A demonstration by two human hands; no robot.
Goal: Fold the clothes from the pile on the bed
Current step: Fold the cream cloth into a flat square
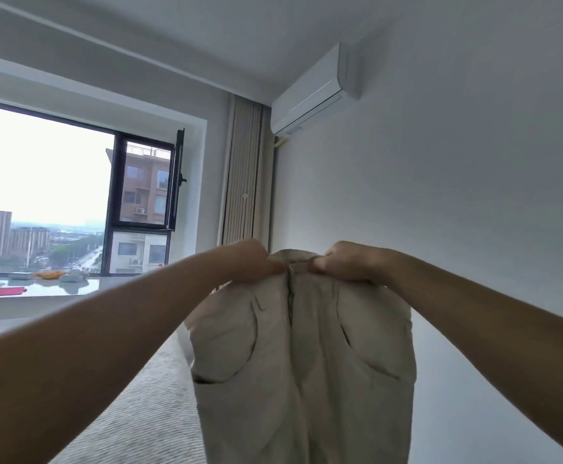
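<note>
Both arms reach forward, holding beige trousers (303,356) up in the air by the waistband, legs hanging down over the grey-striped bed (146,413). The left hand (250,261) and right hand (348,262) each pinch the waistband with curled fingers, close together at the fly. Beyond stand a window (72,192), a bunched curtain (241,172) and a wall-mounted air conditioner (313,92).

no readable text, labels, brands or numbers anywhere in view.
</note>
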